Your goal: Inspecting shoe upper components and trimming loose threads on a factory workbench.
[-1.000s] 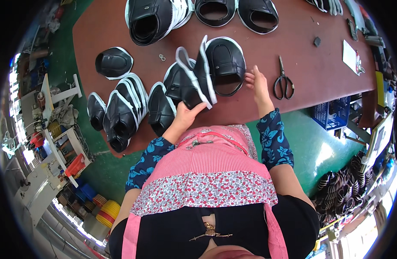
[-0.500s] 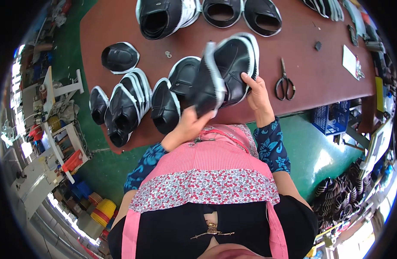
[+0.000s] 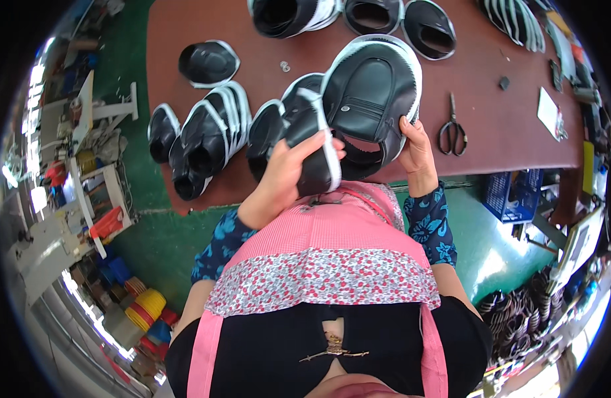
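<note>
My left hand (image 3: pixel 282 174) grips a black shoe upper (image 3: pixel 312 166) with a white edge, thumb lying across it, just above the near table edge. My right hand (image 3: pixel 418 151) holds a second black shoe upper (image 3: pixel 368 93), its toe pointing away from me. A doubled white rim there suggests more than one upper nested together. The two held pieces meet or overlap at the middle. Behind my left hand, other black uppers (image 3: pixel 264 126) lie on the brown table (image 3: pixel 206 20), partly hidden.
To the left stand a stack of uppers (image 3: pixel 202 139) and a single upper (image 3: pixel 209 63). More uppers (image 3: pixel 430 30) line the far side. Black scissors (image 3: pixel 453 132) lie right of my right hand, with a white card (image 3: pixel 548 113) beyond. A blue crate (image 3: pixel 513 196) sits below the table edge.
The upper in my left hand, tilted and blurred before, now sits lower and steadier. The right-hand upper has turned to show its top more fully. My view has shifted slightly.
</note>
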Tool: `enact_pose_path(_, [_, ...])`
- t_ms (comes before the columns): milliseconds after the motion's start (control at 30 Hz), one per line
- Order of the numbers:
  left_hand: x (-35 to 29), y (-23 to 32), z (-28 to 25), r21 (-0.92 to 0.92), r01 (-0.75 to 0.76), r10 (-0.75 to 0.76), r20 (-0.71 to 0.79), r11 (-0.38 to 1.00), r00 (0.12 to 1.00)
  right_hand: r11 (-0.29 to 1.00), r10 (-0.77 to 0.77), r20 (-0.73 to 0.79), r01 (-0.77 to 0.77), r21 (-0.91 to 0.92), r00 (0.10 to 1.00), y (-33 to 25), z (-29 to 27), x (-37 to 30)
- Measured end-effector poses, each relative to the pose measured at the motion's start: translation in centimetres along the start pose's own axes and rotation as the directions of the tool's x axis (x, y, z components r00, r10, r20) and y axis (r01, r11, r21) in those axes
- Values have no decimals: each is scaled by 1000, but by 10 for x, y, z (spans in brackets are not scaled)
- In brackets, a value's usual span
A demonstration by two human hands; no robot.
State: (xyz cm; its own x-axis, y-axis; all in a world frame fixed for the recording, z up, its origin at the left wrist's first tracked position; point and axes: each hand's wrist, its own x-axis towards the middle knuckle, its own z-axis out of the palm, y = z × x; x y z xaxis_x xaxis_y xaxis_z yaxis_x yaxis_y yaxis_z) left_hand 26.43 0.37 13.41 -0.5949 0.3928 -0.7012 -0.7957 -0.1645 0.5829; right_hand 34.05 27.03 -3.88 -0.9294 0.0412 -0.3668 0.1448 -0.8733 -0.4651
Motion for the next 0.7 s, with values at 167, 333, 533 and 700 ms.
enact_pose_path(167, [4,-4,-2,-103,22,-33,-108,994,994,988,155,-114,-155,3,981,56,22,-5])
enact_pose_path(333, [10,-12,-28,-107,2,-11,-80,994,997,971,236,-125,-230,60,964,76,36,-9])
enact_pose_path(533, [16,-11,-28,-101,3,-6,-21,995,1000,960,273,-132,-262,95,953,72,32,-8])
enact_pose_path(700, [18,-9,-35,-48,-23,24,19,999,1000,994,81,-243,-97,-58,967,64,43,-11])
